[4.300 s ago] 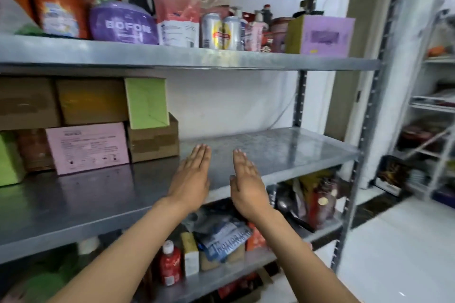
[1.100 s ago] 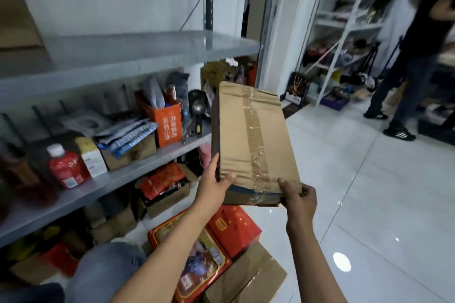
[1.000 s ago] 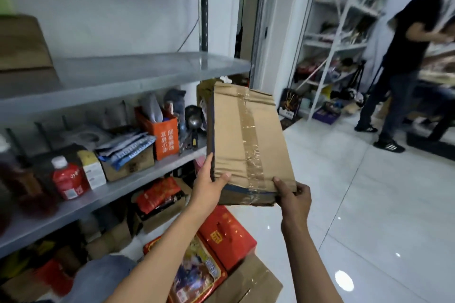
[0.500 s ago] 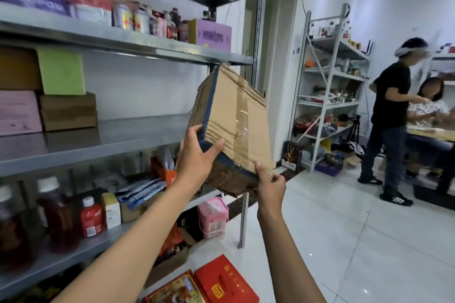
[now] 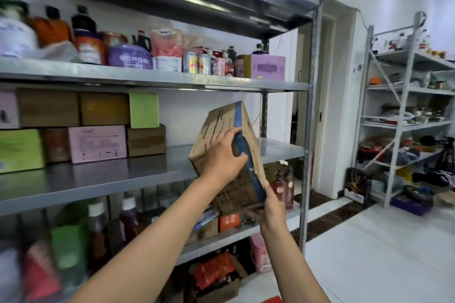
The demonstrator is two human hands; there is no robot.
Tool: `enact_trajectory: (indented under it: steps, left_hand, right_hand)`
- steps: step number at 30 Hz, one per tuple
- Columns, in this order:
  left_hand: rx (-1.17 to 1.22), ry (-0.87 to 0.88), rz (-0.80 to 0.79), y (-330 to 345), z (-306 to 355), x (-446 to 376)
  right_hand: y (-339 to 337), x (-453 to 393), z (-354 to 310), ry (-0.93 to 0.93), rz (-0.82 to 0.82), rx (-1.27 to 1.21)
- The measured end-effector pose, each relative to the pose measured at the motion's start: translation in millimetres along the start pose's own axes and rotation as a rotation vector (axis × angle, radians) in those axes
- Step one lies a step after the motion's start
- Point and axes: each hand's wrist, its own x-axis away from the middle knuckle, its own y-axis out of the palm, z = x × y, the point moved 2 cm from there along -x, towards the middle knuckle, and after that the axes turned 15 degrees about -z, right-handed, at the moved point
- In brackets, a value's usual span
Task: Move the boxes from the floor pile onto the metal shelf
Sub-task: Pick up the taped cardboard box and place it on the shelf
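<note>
step: carried to shelf, not yet set down
box: brown cardboard box with blue tape (image 5: 221, 130), tilted, held in front of grey metal shelf (image 5: 98, 177)
left hand (image 5: 221, 157): gripped upper edge
right hand (image 5: 267, 206): gripped bottom corner
next: likely levelling, sliding onto bare shelf right of stacked cartons (image 5: 146, 140)

The box (image 5: 222, 130) is matt brown cardboard with a glossy blue tape strip. The shelf (image 5: 98, 177) at 9 o'clock is smooth, shiny metal. The floor (image 5: 384, 253) is glossy white tile.
</note>
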Motion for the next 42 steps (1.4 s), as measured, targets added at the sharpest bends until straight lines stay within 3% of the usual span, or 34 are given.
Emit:
enact_trajectory:
  steps: [9, 15, 19, 22, 27, 30, 34, 37, 42]
  left_hand:
    - [-0.305, 0.061, -0.084, -31.1, -34.5, -51.5]
    - [-0.434, 0.042, -0.167, -49.1, -68.7, -98.8]
    - [-0.484, 0.095, -0.279, -45.8, -101.0, -123.4]
    - [-0.449, 0.141, -0.246, -46.5, -118.3, -139.2]
    - [-0.395, 0.080, -0.206, -56.0, -141.9, -156.4]
    - [-0.554, -0.083, -0.058, -68.0, -159.1, -167.6]
    - [-0.604, -0.289, -0.083, -75.9, -186.5, -180.0]
    - [-0.619, -0.228, -0.047, -74.7, -195.1, -186.4]
    - [-0.696, -0.146, -0.181, -73.0, -208.3, -201.2]
  right_hand:
    - [57.2, -65.8, 23.2, 0.144, -0.205, -0.068]
    - [90.9, -100.9, 30.6, 0.179, -0.328, 0.195]
    - [113.7, -120.9, 22.5, -0.058, -0.263, 0.723]
    - [136.2, -134.8, 14.3, -0.280, -0.270, 0.861]
    - [173.1, -164.9, 11.4, -0.343, -0.365, 0.818]
    - [189.8, -183.3, 19.7, -0.255, -0.408, 0.804]
    - [209.1, -205.5, 28.3, -0.203, -0.418, 0.734]
    - [217.9, -221.2, 29.6, -0.207, -0.364, 0.704]
    - [220.7, -265.0, 29.3, -0.156, -0.293, 0.639]
